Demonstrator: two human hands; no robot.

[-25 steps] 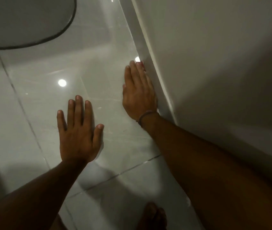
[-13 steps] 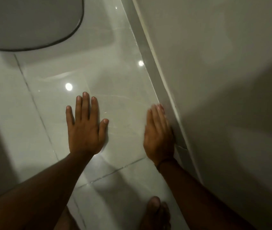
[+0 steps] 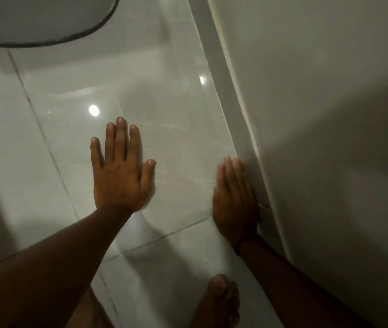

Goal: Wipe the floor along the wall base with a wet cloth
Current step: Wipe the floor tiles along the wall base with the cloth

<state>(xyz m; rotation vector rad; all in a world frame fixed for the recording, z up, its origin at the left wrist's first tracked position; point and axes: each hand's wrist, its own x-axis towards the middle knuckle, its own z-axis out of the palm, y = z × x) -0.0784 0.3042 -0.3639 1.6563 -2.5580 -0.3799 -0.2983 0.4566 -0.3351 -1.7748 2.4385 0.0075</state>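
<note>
Along the skirting (image 3: 233, 119), the right hand (image 3: 234, 200) lies flat, fingers pointing away.

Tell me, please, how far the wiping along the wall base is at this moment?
Done: cannot tell; the glossy floor shows light streaks, perhaps from wiping. In hand: the right hand lies flat against the wall base, blurred as if sliding; no cloth is visible, possibly hidden under it. The left hand braces flat on the floor. Left: the base strip running ahead toward the mat.
</note>
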